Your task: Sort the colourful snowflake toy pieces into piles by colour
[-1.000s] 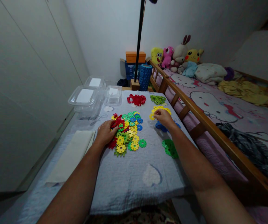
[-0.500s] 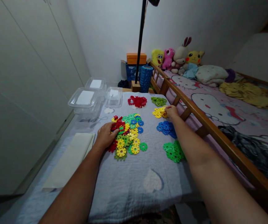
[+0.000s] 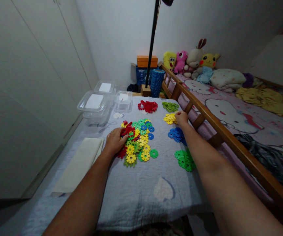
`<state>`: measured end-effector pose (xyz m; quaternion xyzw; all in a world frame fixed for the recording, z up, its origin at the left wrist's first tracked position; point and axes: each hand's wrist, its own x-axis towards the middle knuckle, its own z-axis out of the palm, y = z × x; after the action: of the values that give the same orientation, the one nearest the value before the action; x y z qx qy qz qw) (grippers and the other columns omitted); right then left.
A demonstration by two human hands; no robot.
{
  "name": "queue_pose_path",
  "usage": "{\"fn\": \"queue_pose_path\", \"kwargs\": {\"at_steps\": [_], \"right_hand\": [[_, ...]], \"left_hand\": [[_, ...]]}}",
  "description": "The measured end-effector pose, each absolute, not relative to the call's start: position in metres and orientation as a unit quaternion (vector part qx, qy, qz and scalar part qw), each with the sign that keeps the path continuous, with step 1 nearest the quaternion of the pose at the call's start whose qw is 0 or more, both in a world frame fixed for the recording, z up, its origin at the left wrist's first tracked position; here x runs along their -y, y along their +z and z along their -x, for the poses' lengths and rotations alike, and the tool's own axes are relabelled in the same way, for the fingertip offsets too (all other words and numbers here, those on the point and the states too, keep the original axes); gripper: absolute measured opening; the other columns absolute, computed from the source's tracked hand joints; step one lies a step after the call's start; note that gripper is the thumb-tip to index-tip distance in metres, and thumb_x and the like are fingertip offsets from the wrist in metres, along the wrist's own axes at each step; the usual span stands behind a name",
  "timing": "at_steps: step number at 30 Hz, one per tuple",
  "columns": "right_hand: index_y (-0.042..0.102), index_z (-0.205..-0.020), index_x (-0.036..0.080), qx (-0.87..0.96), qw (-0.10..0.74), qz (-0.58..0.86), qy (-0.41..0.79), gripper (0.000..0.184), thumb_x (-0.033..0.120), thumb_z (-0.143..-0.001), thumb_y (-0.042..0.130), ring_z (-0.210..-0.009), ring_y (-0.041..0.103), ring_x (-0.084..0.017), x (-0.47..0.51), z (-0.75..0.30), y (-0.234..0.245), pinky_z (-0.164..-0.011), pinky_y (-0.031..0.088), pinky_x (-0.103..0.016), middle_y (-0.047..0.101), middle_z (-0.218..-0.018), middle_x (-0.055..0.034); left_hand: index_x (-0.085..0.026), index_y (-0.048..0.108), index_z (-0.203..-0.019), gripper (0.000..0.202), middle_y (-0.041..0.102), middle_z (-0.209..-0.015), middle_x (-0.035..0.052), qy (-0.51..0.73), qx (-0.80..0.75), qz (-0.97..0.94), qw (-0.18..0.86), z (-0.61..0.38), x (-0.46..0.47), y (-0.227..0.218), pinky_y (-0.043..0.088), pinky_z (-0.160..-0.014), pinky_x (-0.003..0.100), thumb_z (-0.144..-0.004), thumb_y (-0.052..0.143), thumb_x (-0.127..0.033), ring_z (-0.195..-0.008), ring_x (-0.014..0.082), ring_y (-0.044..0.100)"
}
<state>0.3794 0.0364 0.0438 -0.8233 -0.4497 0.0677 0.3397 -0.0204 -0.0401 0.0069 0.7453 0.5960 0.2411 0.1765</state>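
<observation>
A mixed heap of flat plastic gear-shaped pieces [image 3: 138,139] in red, yellow, green and blue lies in the middle of a pale blue quilted cloth [image 3: 141,186]. My left hand [image 3: 114,141] rests on the heap's left edge, fingers curled over some red pieces. My right hand [image 3: 181,118] reaches far right and touches a small yellow pile [image 3: 169,118], fingers bent down. Sorted piles lie around: red [image 3: 147,106], olive green [image 3: 170,106], blue [image 3: 177,134], bright green [image 3: 184,159].
Clear plastic lidded tubs [image 3: 94,105] stand at the back left, with a folded white cloth [image 3: 81,164] in front of them. A wooden bed rail [image 3: 212,123] runs along the right side. A black pole [image 3: 151,46], a blue roller [image 3: 157,82] and boxes stand behind.
My right hand moved from near the heap out to the yellow pile at the right and stays there. My left hand stays on the heap. The camera shifted slightly.
</observation>
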Motion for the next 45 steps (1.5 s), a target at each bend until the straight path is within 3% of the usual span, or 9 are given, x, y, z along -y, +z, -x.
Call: {"fn": "queue_pose_path", "kwargs": {"at_steps": [5, 9, 16, 20, 26, 30, 35, 45], "right_hand": [[0.073, -0.088, 0.014, 0.553, 0.318, 0.767, 0.078, 0.021, 0.014, -0.077, 0.056, -0.086, 0.065, -0.02, -0.026, -0.339, 0.058, -0.081, 0.047, -0.028, 0.074, -0.092, -0.0086], [0.075, -0.094, 0.015, 0.697, 0.208, 0.665, 0.171, 0.021, 0.015, -0.08, 0.059, -0.082, 0.065, -0.017, -0.01, -0.294, 0.055, -0.078, 0.047, -0.025, 0.075, -0.092, -0.0059], [0.073, -0.105, 0.014, 0.746, 0.099, 0.652, 0.093, 0.025, 0.018, -0.08, 0.068, -0.099, 0.062, -0.021, 0.013, -0.258, 0.035, -0.087, 0.045, -0.027, 0.07, -0.109, -0.0118], [0.072, -0.102, 0.015, 0.724, 0.132, 0.67, 0.096, 0.023, 0.018, -0.08, 0.07, -0.097, 0.061, -0.019, 0.016, -0.257, 0.033, -0.085, 0.045, -0.026, 0.071, -0.106, -0.0097], [0.074, -0.085, 0.018, 0.692, 0.228, 0.662, 0.176, 0.013, 0.014, -0.081, 0.062, -0.081, 0.064, -0.016, 0.024, -0.283, 0.051, -0.075, 0.045, -0.024, 0.074, -0.087, -0.0036], [0.073, -0.09, 0.016, 0.634, 0.288, 0.687, 0.206, 0.016, 0.018, -0.076, 0.064, -0.069, 0.061, -0.014, 0.037, -0.331, 0.067, -0.067, 0.044, -0.024, 0.07, -0.075, -0.0003], [0.069, -0.08, 0.016, 0.55, 0.351, 0.72, 0.236, 0.011, 0.021, -0.071, 0.066, -0.062, 0.056, -0.013, 0.063, -0.394, 0.078, -0.061, 0.043, -0.024, 0.065, -0.067, 0.0014], [0.07, -0.072, 0.016, 0.495, 0.357, 0.743, 0.274, 0.009, 0.016, -0.064, 0.067, -0.06, 0.057, -0.014, 0.086, -0.421, 0.06, -0.057, 0.043, -0.024, 0.067, -0.064, -0.0002]], "left_hand": [[-0.019, 0.061, -0.129, 0.046, 0.066, -0.133, 0.0128, 0.241, -0.595, -0.746, 0.179, 0.02, 0.04, 0.007, 0.043, -0.11, 0.043, -0.089, 0.055, -0.041, -0.125, 0.0282, 0.059], [-0.016, 0.061, -0.13, 0.048, 0.065, -0.133, 0.0145, 0.247, -0.594, -0.744, 0.182, 0.019, 0.04, 0.007, 0.043, -0.109, 0.045, -0.09, 0.055, -0.041, -0.125, 0.0296, 0.059], [-0.018, 0.062, -0.128, 0.045, 0.066, -0.133, 0.0134, 0.241, -0.598, -0.743, 0.18, 0.019, 0.042, 0.009, 0.042, -0.11, 0.045, -0.089, 0.055, -0.04, -0.126, 0.0292, 0.059], [-0.019, 0.061, -0.129, 0.045, 0.066, -0.133, 0.013, 0.24, -0.597, -0.745, 0.177, 0.019, 0.041, 0.009, 0.042, -0.11, 0.044, -0.089, 0.055, -0.04, -0.126, 0.0283, 0.059], [-0.019, 0.062, -0.128, 0.045, 0.067, -0.131, 0.0127, 0.24, -0.592, -0.75, 0.171, 0.02, 0.039, 0.007, 0.044, -0.108, 0.043, -0.09, 0.054, -0.042, -0.124, 0.028, 0.06], [-0.019, 0.062, -0.128, 0.045, 0.067, -0.132, 0.013, 0.244, -0.592, -0.749, 0.169, 0.02, 0.039, 0.006, 0.045, -0.107, 0.042, -0.089, 0.054, -0.041, -0.122, 0.0275, 0.061], [-0.02, 0.062, -0.129, 0.046, 0.067, -0.133, 0.0128, 0.239, -0.599, -0.746, 0.168, 0.02, 0.039, 0.008, 0.045, -0.107, 0.043, -0.089, 0.054, -0.041, -0.122, 0.0279, 0.061], [-0.017, 0.061, -0.132, 0.049, 0.065, -0.134, 0.0155, 0.23, -0.595, -0.751, 0.17, 0.021, 0.038, 0.007, 0.045, -0.108, 0.044, -0.09, 0.053, -0.042, -0.125, 0.0295, 0.06]]}}
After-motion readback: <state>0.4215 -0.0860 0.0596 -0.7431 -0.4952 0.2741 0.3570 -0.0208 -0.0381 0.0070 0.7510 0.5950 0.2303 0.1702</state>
